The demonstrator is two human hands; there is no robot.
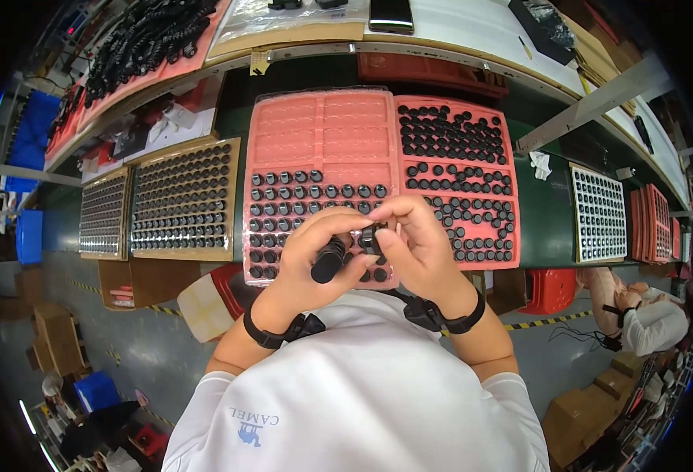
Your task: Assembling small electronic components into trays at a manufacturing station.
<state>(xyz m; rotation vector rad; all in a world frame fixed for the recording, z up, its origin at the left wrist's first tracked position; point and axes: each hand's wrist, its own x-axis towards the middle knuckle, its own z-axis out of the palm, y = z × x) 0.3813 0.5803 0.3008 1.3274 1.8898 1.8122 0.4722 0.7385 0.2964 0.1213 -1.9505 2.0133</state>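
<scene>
In front of my chest, my left hand (309,253) is closed round a black cylinder (328,261) that looks like a flashlight body, its round end toward me. My right hand (419,242) pinches a small black round part (371,238) between thumb and forefinger, close against the left fingertips. Whether the two pieces touch is hidden by the fingers. Below both hands lies a pink tray (323,163) with rows of small black round parts (285,193) in its nearer half. To its right, a second pink tray (400,161) holds many more black round parts (450,149).
Boards of black parts (181,193) stand on the green bench at left. At right are a white tray (598,212) and stacked red trays (652,224). A shelf (299,33) above carries a phone (391,14) and piled black pieces (154,39). Another person (649,322) sits at far right.
</scene>
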